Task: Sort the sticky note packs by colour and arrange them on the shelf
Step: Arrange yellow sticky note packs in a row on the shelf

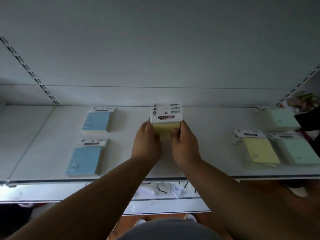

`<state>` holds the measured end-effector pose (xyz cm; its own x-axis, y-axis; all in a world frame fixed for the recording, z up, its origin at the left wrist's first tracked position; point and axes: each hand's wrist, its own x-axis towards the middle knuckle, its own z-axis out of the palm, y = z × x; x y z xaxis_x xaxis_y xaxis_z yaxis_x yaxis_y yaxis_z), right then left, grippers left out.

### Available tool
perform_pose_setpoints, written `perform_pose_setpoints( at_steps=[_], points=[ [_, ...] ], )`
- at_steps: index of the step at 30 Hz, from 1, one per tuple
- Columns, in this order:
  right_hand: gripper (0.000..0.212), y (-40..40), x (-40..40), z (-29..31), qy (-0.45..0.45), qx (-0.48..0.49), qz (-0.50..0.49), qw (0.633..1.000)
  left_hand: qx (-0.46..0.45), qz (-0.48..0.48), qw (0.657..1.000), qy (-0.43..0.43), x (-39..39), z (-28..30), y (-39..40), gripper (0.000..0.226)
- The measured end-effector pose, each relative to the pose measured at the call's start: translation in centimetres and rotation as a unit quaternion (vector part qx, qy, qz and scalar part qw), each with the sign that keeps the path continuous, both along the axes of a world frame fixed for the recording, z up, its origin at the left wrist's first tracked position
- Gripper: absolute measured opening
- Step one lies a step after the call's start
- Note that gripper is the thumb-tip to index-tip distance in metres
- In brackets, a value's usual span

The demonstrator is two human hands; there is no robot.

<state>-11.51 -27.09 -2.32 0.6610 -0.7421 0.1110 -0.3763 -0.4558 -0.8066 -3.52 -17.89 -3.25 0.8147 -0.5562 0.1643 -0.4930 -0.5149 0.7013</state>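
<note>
Both hands hold a stack of yellow sticky note packs (166,126) above the middle of the white shelf (204,144). My left hand (146,143) grips its left side and my right hand (184,144) grips its right side. The top pack's white header card reads "STICKY NOTE". Two blue packs lie on the left: one at the back (97,121), one nearer the front (84,161). On the right lie a yellow stack (259,151), a mint green stack (297,153) and another mint green stack (281,118) behind them.
The shelf's back panel rises behind, with slotted uprights at left (29,70) and right (297,84). A lower shelf (166,189) holds white packaged goods. Colourful items (304,99) and something dark (310,122) sit at the far right edge.
</note>
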Motion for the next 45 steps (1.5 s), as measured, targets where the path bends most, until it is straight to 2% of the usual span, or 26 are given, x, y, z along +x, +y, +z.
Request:
perform_pose_setpoints(
  at_steps=[3,7,11,19,25,29,34,36,40,42,45],
  points=[
    [0.037,1.2,0.2,-0.5,0.022,0.005,-0.032,0.999,0.039,-0.016,0.999,-0.025,0.9,-0.2,0.9,0.043],
    [0.031,2.0,0.0,-0.8,-0.003,-0.015,-0.079,0.997,-0.007,-0.047,0.999,-0.019,1.1,-0.3,1.1,0.048],
    [0.026,1.5,-0.6,-1.0,0.021,-0.016,-0.072,0.997,0.016,-0.067,0.998,-0.012,1.3,-0.4,0.7,0.038],
    [0.020,-0.6,-0.8,-1.0,0.059,-0.049,-0.053,0.996,0.093,-0.043,0.995,-0.022,1.0,-0.7,-0.9,0.051],
    [0.018,-3.6,-0.4,0.6,0.068,-0.094,-0.021,0.993,0.065,-0.032,0.996,0.051,1.5,0.6,-2.5,0.039],
    [0.041,-6.1,1.4,1.7,0.184,-0.074,0.021,0.980,0.158,-0.019,0.983,0.088,3.0,1.6,-3.9,0.024],
    [0.042,-7.8,4.1,1.5,0.268,-0.020,0.024,0.963,0.242,-0.031,0.966,0.083,4.7,2.2,-5.0,0.022],
    [0.046,-8.1,4.1,1.2,0.267,-0.032,0.034,0.963,0.234,-0.032,0.967,0.093,5.1,2.1,-4.6,0.025],
    [0.048,-8.7,0.9,0.4,0.208,-0.085,0.058,0.973,0.147,0.001,0.984,0.095,4.6,1.4,-1.9,0.027],
    [0.045,-8.9,-0.9,-0.3,0.173,-0.116,0.107,0.972,0.165,-0.039,0.984,0.047,4.2,0.8,-1.1,0.028],
    [0.035,-9.0,-1.3,-0.7,0.176,-0.186,0.189,0.948,0.227,-0.078,0.971,-0.011,4.3,0.6,-1.6,0.030]
  ],
)
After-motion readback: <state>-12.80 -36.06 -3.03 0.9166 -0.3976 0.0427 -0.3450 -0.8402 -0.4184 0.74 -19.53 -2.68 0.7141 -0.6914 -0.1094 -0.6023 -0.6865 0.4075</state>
